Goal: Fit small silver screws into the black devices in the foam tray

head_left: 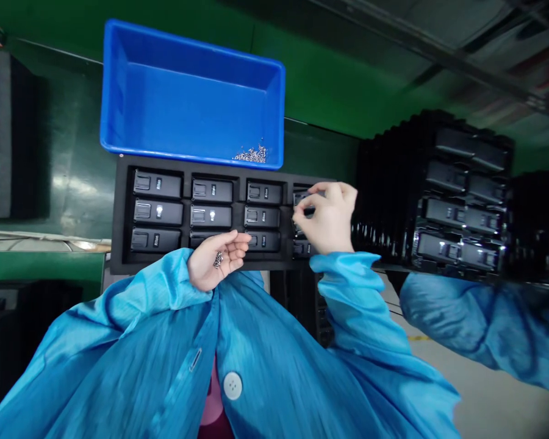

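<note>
Above, blue bin (pixel 187 113) holds metal bits (pixel 255 155); below, black tray (pixel 187 263) holds devices (pixel 158 184); left fingers (pixel 236 247) open, bits in palm; right fingers (pixel 307 227) pinched, contents unclear.

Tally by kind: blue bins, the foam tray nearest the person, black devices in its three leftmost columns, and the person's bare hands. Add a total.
Blue bin: 1
Foam tray: 1
Black devices: 9
Bare hands, left hand and right hand: 2
Total: 13
The small screws are too tiny and heaped to count.
</note>
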### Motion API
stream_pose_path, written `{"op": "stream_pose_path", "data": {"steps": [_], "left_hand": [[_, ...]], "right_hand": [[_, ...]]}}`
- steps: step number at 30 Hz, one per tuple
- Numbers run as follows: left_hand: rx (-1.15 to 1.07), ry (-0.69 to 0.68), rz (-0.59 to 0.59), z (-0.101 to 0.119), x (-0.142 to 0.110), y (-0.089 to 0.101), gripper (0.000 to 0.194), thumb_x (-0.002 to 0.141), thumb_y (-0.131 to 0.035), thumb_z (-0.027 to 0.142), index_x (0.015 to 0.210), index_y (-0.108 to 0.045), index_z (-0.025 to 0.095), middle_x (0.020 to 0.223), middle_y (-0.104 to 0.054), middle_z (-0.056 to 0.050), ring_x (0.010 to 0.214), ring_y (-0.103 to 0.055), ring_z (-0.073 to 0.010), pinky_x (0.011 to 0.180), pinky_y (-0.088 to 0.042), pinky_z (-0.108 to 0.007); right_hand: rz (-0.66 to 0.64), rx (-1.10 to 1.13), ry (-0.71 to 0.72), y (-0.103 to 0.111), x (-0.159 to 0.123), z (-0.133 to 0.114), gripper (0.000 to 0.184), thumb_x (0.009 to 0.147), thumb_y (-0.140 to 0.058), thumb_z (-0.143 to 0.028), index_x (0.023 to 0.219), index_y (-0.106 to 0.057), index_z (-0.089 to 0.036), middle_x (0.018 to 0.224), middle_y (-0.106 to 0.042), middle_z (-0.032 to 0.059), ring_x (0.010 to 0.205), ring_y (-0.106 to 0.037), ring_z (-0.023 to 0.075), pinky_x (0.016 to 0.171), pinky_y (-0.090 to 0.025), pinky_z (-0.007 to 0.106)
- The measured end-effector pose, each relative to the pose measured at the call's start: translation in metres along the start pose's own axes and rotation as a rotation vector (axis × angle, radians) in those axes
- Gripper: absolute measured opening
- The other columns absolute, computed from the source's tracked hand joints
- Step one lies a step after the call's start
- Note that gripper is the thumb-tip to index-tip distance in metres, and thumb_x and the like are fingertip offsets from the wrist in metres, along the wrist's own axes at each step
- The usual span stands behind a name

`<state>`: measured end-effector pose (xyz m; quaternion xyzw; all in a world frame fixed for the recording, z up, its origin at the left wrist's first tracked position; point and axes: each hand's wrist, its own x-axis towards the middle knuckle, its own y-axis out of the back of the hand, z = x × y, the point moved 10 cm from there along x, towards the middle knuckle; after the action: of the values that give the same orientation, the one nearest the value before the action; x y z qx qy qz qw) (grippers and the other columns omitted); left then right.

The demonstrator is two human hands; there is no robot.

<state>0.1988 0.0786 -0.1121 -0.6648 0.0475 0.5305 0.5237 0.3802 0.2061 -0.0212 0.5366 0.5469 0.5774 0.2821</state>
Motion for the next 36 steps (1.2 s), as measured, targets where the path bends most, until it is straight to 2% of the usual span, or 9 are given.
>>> {"op": "stream_pose_path", "data": {"steps": [3,5,9,12,15,19,24,28,36], "left_hand": [[0.037,0.027,-0.019,-0.005,0.001,-0.005,0.034,0.104,-0.046,0.017,0.093,-0.076,0.007,0.077,-0.073,-0.006,0.061,-0.069,-0.0073,0.058,-0.056,-0.016],[0.057,0.066,-0.039,-0.011,0.002,-0.011,0.037,0.105,-0.043,0.021,0.1,-0.076,0.005,0.09,-0.078,-0.011,0.076,-0.076,-0.0124,0.068,-0.061,-0.02],[-0.023,0.112,-0.096,-0.018,0.003,-0.024,0.052,0.109,-0.029,0.026,0.092,-0.074,0.006,0.087,-0.078,-0.011,0.078,-0.076,-0.0147,0.078,-0.063,-0.027],[-0.057,0.091,-0.105,-0.016,0.004,-0.025,0.054,0.109,-0.025,0.025,0.085,-0.071,0.01,0.072,-0.073,-0.005,0.063,-0.072,-0.0109,0.067,-0.06,-0.022],[-0.045,0.086,-0.1,-0.014,0.006,-0.023,0.055,0.11,-0.023,0.025,0.09,-0.072,0.01,0.076,-0.075,-0.006,0.066,-0.073,-0.0105,0.069,-0.06,-0.02],[-0.025,0.089,-0.051,-0.013,0.009,-0.014,0.053,0.109,-0.028,0.029,0.097,-0.075,0.007,0.094,-0.08,-0.013,0.081,-0.078,-0.0153,0.076,-0.062,-0.024],[-0.022,0.099,-0.061,-0.015,0.013,-0.007,0.047,0.106,-0.035,0.028,0.105,-0.076,0.006,0.101,-0.08,-0.016,0.087,-0.078,-0.0178,0.084,-0.062,-0.028],[-0.015,0.097,-0.054,-0.015,0.014,-0.006,0.047,0.106,-0.035,0.027,0.101,-0.077,0.006,0.099,-0.08,-0.015,0.085,-0.078,-0.0174,0.082,-0.062,-0.027],[-0.009,0.061,0.01,-0.013,0.009,-0.01,0.054,0.107,-0.03,0.026,0.09,-0.078,0.007,0.092,-0.08,-0.014,0.077,-0.078,-0.0157,0.073,-0.062,-0.024]], "right_hand": [[0.046,0.08,-0.017,0.046,0.001,-0.018,0.011,0.085,-0.064,-0.026,0.074,-0.066,-0.024,0.107,-0.066,0.0113,0.116,-0.053,0.0364,0.102,-0.041,0.06],[-0.018,0.114,0.026,0.058,-0.005,-0.047,0.012,0.088,-0.062,-0.026,0.077,-0.066,-0.025,0.11,-0.066,0.0104,0.118,-0.054,0.0349,0.105,-0.039,0.06],[-0.213,0.245,0.269,0.036,-0.034,-0.123,0.013,0.091,-0.06,-0.025,0.081,-0.067,-0.026,0.114,-0.068,0.0079,0.122,-0.052,0.0311,0.114,-0.038,0.056],[-0.268,0.33,0.301,0.017,-0.047,-0.143,0.012,0.093,-0.062,-0.025,0.083,-0.068,-0.025,0.113,-0.068,0.0084,0.125,-0.052,0.0306,0.121,-0.033,0.055],[-0.248,0.458,0.313,0.021,-0.046,-0.128,0.012,0.095,-0.06,-0.022,0.092,-0.07,-0.027,0.112,-0.068,0.0065,0.122,-0.054,0.0275,0.116,-0.04,0.052],[-0.111,0.309,0.248,0.043,-0.036,-0.052,0.02,0.094,-0.06,-0.02,0.109,-0.071,-0.027,0.11,-0.066,0.0077,0.115,-0.057,0.0296,0.103,-0.045,0.053],[-0.309,-0.033,0.091,0.009,-0.042,0.039,0.042,0.091,-0.06,-0.019,0.132,-0.067,-0.024,0.118,-0.057,0.015,0.113,-0.05,0.0352,0.092,-0.048,0.053],[-0.387,-0.067,0.113,-0.013,-0.046,0.05,0.048,0.089,-0.063,-0.024,0.137,-0.065,-0.025,0.12,-0.053,0.0158,0.111,-0.048,0.0354,0.091,-0.047,0.052],[-0.338,-0.09,0.13,-0.009,-0.038,0.05,0.047,0.086,-0.072,-0.036,0.13,-0.068,-0.02,0.121,-0.055,0.017,0.118,-0.048,0.0384,0.098,-0.043,0.056]]}}
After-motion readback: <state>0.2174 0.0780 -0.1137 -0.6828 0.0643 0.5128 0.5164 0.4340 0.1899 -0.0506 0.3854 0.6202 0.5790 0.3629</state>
